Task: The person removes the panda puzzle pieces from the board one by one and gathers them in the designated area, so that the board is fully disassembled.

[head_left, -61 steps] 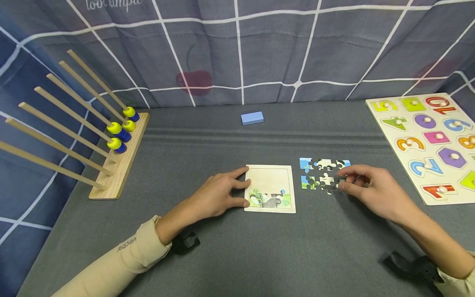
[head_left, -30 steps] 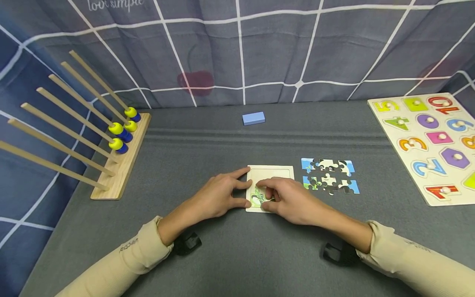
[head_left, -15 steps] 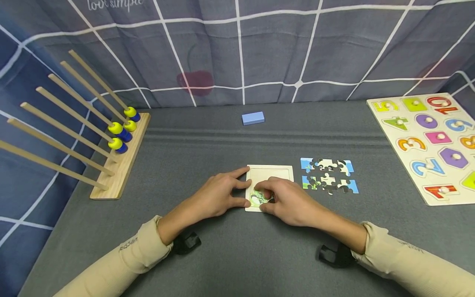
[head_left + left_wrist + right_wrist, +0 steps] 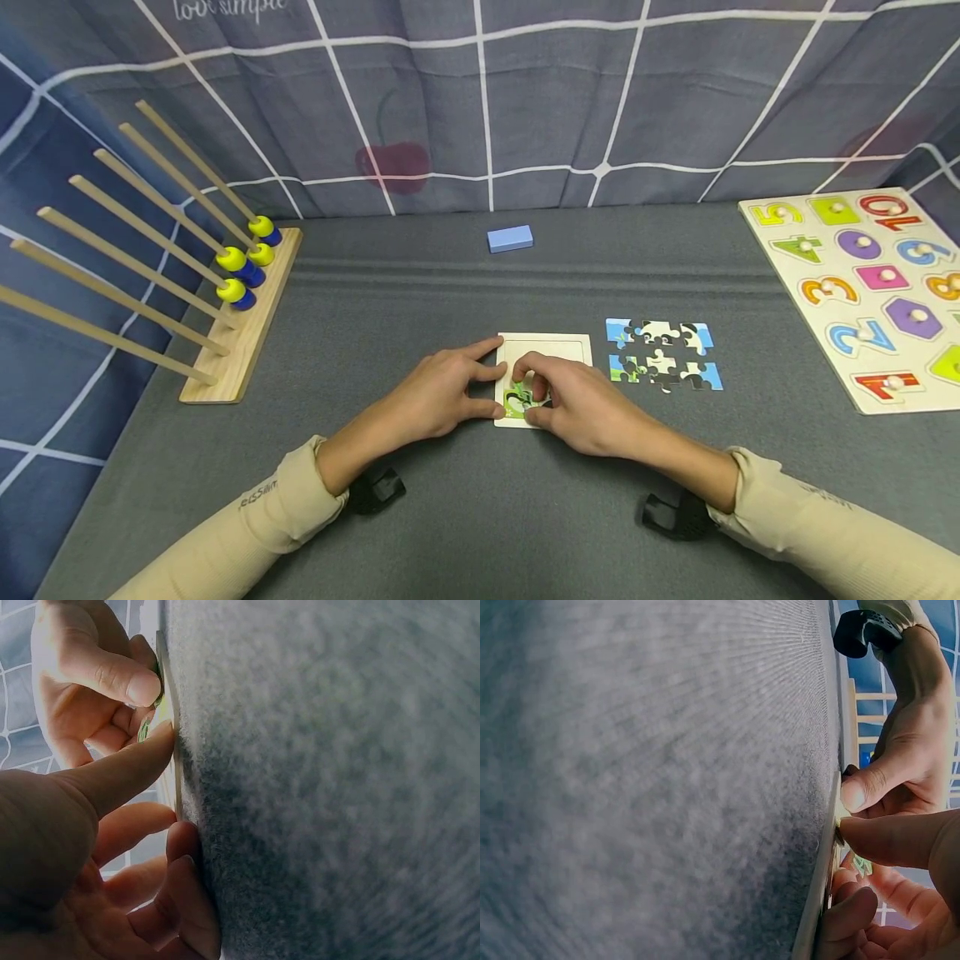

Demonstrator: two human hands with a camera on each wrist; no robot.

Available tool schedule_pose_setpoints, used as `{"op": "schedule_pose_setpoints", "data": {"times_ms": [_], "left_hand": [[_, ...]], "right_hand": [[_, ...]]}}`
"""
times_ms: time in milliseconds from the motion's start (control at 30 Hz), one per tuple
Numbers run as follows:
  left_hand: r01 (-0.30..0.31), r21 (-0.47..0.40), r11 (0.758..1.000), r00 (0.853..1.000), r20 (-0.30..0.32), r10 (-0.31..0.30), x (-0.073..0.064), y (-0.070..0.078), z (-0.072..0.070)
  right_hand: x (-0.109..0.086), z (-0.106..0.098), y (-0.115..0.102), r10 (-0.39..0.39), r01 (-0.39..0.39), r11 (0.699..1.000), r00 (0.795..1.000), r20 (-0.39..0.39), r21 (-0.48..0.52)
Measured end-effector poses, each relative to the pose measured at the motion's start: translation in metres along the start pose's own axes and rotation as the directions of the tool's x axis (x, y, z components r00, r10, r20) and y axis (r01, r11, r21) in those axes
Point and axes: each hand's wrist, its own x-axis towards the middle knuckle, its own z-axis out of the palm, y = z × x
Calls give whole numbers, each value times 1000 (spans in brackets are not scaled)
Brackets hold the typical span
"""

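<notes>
A square wooden puzzle tray [image 4: 551,346] lies on the grey cloth in front of me. My left hand [image 4: 438,393] rests at its left edge, fingers spread, with the thumb at the near corner. My right hand [image 4: 581,407] pinches a green puzzle piece [image 4: 516,402] with black-and-white markings low in the tray's left corner. That hand covers much of the tray's lower right. In the left wrist view, the right thumb [image 4: 139,686] bears on the green piece above the tray rim. Right of the tray lie several panda puzzle pieces [image 4: 662,365] in two rows.
A wooden bead rack [image 4: 247,333] with tall pegs and yellow and blue beads stands at left. A blue block [image 4: 510,239] lies farther back. A number peg board [image 4: 810,312] is at right. A checked curtain [image 4: 540,100] hangs behind the table.
My right hand has moved left from the loose pieces to the tray. There the green piece now sits flatter and shows more in the near-left corner. The left hand has stayed in place.
</notes>
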Motion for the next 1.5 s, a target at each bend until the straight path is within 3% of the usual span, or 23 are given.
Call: {"op": "schedule_pose_setpoints", "data": {"times_ms": [533,900,1233,1500], "left_hand": [[-3,24,1000,1000,31,2,1,3,-2],[6,26,1000,999,43,-7,2,3,-2],[16,24,1000,999,39,-17,0,1,-2],[12,20,1000,999,33,-12,0,1,0]], "right_hand": [[2,0,4,7,-5,985,1000,-11,172],[1,-7,7,44,-35,957,999,-25,289],[-18,-27,12,94,-83,943,995,-19,321],[-44,-46,19,132,-116,955,990,-41,273]]}}
